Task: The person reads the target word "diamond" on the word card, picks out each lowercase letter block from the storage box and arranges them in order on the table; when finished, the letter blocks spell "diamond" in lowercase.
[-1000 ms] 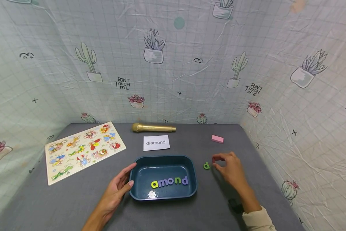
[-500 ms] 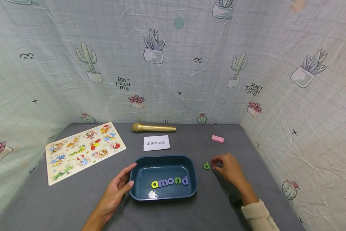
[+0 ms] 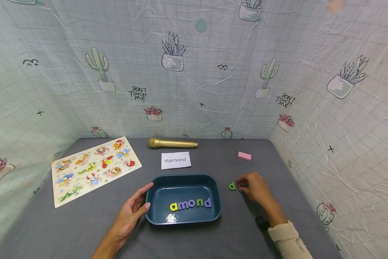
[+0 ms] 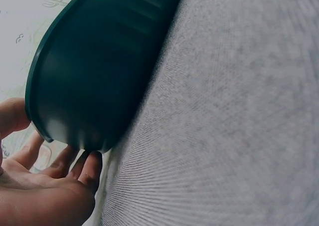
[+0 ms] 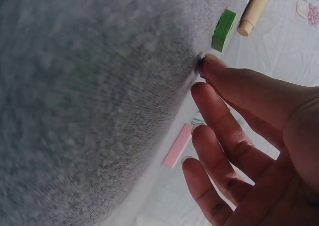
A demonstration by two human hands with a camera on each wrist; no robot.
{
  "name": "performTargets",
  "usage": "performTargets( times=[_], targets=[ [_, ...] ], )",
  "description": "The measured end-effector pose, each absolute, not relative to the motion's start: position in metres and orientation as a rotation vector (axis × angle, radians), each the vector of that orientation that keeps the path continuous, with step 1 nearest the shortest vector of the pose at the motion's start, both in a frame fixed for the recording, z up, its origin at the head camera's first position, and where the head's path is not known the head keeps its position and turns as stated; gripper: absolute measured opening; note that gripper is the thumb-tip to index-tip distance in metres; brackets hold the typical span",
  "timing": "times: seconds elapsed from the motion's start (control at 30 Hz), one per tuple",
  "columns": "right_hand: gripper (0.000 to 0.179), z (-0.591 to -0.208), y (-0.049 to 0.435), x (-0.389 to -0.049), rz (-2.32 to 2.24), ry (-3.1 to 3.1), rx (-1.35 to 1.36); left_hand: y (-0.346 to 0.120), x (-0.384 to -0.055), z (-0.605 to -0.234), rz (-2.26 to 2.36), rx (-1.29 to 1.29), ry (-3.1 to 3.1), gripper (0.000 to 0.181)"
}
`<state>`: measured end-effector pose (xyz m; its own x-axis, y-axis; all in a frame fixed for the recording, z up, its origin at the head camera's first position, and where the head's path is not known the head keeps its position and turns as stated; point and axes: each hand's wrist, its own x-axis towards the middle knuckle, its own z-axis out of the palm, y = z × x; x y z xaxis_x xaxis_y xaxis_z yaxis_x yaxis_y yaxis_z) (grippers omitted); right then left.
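A dark blue tray (image 3: 183, 217) lies on the grey table, with foam-like letters spelling "amond" (image 3: 190, 204) in its front part. My left hand (image 3: 130, 210) holds the tray's left end, thumb and index fingertip at the rim; in the left wrist view its other fingers rest against the outer wall (image 4: 89, 86). Right of the tray, my right hand (image 3: 256, 187) pinches a small dark red piece (image 3: 238, 185) between thumb and index finger, close over the table. Its shape is mostly hidden by the fingers. Just left of it lies a green letter d (image 3: 231, 186).
A white card reading "diamond" (image 3: 176, 160) lies behind the tray, with a gold microphone (image 3: 172, 143) beyond it. At back right is a pink block (image 3: 244, 156). An insect puzzle board (image 3: 95, 169) lies at the left. A printed curtain (image 3: 194, 90) surrounds the table.
My right hand has moved slightly left and down with the red piece, closer to the green letter d. The left hand and the tray have stayed put.
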<state>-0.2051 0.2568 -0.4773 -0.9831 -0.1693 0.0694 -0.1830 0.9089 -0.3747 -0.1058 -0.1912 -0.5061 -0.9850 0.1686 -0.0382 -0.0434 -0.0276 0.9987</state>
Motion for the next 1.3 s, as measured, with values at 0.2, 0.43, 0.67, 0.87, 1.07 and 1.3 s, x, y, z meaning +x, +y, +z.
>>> performTargets(
  times=[0.2, 0.43, 0.67, 0.87, 1.07, 1.3],
  targets=[
    [0.023, -0.478, 0.256, -0.205, 0.595, -3.023, 0.288, -0.192, -0.106, -0.506, 2.156, 0.146, 2.056, 0.061],
    [0.024, -0.474, 0.256, -0.204, 0.599, -3.019, 0.272, -0.192, -0.106, -0.507, 2.161, 0.15, 2.053, 0.061],
    [0.027, -0.457, 0.25, -0.195, 0.611, -2.956, 0.261, -0.192, -0.107, -0.508, 2.167, 0.162, 2.057, 0.061],
    [0.029, -0.44, 0.238, -0.186, 0.659, -2.811, 0.375, -0.192, -0.107, -0.509, 2.17, 0.172, 2.058, 0.061],
    [0.033, -0.423, 0.22, -0.175, 0.736, -2.703, 0.489, -0.192, -0.106, -0.509, 2.162, 0.165, 2.07, 0.061],
    [0.034, -0.414, 0.193, -0.166, 0.833, -2.65, 0.573, -0.192, -0.107, -0.509, 2.165, 0.159, 2.075, 0.061]
  ],
)
